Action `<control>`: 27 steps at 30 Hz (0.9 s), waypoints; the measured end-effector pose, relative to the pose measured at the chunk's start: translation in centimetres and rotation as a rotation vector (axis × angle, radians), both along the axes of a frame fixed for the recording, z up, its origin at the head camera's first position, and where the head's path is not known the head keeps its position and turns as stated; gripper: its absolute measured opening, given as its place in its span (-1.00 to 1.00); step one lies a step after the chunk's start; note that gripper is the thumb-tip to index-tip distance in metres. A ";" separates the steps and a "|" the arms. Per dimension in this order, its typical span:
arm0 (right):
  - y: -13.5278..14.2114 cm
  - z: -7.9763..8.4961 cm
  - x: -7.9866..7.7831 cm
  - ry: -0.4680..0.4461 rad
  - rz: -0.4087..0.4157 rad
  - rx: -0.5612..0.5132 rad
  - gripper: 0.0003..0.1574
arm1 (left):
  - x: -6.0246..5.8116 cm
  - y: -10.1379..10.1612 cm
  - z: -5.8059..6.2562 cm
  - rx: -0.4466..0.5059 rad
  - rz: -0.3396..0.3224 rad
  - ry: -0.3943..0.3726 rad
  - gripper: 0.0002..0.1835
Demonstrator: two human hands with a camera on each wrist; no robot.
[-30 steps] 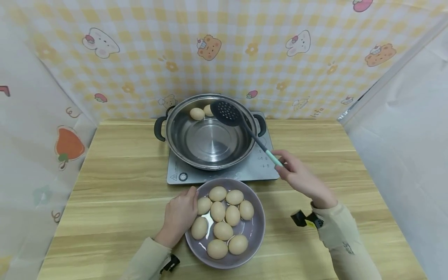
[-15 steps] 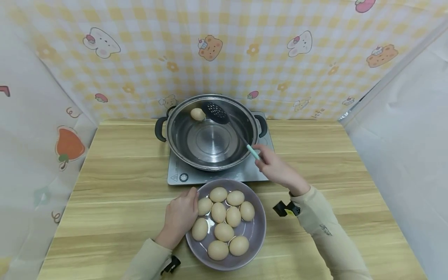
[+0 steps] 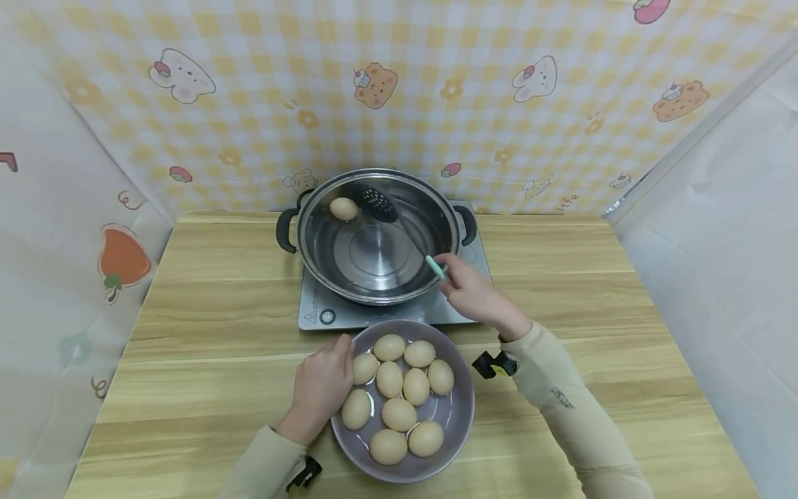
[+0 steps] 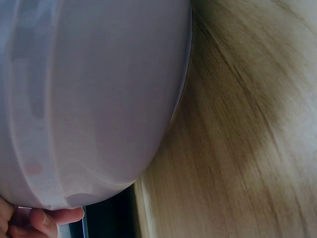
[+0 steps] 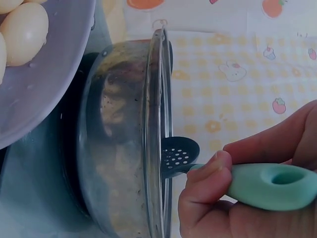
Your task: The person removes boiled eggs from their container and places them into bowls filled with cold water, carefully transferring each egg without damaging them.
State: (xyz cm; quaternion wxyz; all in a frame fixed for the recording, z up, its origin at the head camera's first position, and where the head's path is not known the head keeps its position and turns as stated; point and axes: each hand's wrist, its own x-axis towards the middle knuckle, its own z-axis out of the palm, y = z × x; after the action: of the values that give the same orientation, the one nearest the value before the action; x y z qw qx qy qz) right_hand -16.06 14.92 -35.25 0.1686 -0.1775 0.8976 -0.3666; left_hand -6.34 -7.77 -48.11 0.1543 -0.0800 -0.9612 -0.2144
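Note:
My right hand (image 3: 470,291) grips the mint-green handle of a black skimmer (image 3: 377,203). Its perforated head is inside the steel pot (image 3: 312,260), toward the back left. One egg (image 3: 343,208) shows in the pot, just left of the skimmer head; anything under the head is hidden. My left hand (image 3: 322,384) holds the left rim of a mauve bowl (image 3: 460,423), its fingertips (image 4: 44,218) curled at the rim in the left wrist view. Several eggs (image 3: 399,414) lie in that bowl. In the right wrist view the green handle (image 5: 272,186) lies between thumb and fingers.
The pot stands on a flat grey induction cooker (image 3: 339,317), with a black side handle (image 3: 285,230) at its left. The bowl is close in front of the cooker on a wooden table (image 3: 212,333). A yellow checked cloth (image 3: 436,132) hangs behind.
My right hand has moved left with the skimmer, whose head shifted left and slightly down in the pot. The second egg is no longer visible; the other has moved slightly left. My left hand stays.

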 end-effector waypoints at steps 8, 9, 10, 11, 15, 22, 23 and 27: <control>-1.0 0.0 0.4 0.035 0.056 0.041 -0.57 | 0.0 0.0 0.1 -0.001 0.001 0.006 -0.87; -1.2 0.1 0.5 0.037 0.063 0.047 -0.57 | 0.0 0.0 0.1 0.001 0.000 0.007 -0.87; -1.3 0.1 0.6 0.037 0.071 0.046 -0.57 | 0.0 0.0 0.1 0.002 -0.002 0.008 -0.87; -1.4 0.2 0.7 0.036 0.077 0.045 -0.57 | 0.0 0.0 0.1 0.003 -0.003 0.007 -0.87; -1.7 0.1 1.4 0.017 0.101 0.031 -0.56 | 0.0 0.0 0.1 0.005 -0.006 0.014 -0.86; -1.6 -0.3 2.8 0.040 0.136 0.010 -0.59 | 0.0 0.0 0.1 0.005 0.003 0.005 -0.86; -1.5 -0.3 3.1 0.034 0.134 0.006 -0.59 | 0.0 0.0 0.1 0.005 0.003 0.005 -0.86; -1.1 -0.5 4.3 0.081 0.151 -0.003 -0.61 | 0.0 0.0 0.1 0.004 0.003 0.008 -0.85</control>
State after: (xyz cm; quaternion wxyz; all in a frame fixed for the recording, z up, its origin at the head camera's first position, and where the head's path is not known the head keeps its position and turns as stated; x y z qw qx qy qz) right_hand -11.77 13.83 -35.78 0.1589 -0.2595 0.8872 -0.3468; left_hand -6.30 -7.77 -48.05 0.1588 -0.0793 -0.9602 -0.2156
